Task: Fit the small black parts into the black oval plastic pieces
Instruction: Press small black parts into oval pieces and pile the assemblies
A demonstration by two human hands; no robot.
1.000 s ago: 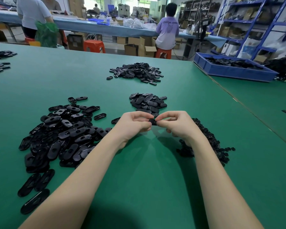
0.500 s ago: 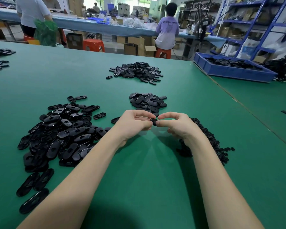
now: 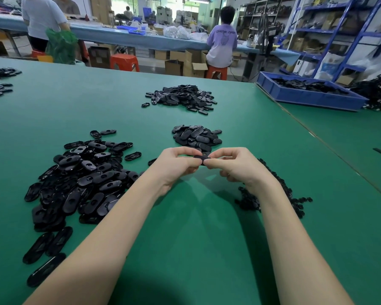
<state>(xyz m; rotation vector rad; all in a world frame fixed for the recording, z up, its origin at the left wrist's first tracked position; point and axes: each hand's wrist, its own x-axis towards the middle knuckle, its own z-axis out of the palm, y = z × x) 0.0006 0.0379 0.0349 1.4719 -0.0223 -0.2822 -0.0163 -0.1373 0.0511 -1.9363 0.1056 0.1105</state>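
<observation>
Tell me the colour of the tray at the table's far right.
Blue tray, seen in the head view, its only view.

Black oval piece (image 3: 199,160) held above worktop between both hands, mostly hidden by fingers. Glossy black oval pieces (image 3: 81,179) heaped loose at left, some showing holes. Smaller oval heap (image 3: 197,136) just beyond hands. Small black parts (image 3: 271,192) piled at right, partly behind forearm.

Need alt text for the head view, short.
Left hand and right hand pinch one black oval piece above a green table. Oval pieces heap at left, small parts at right.
</observation>
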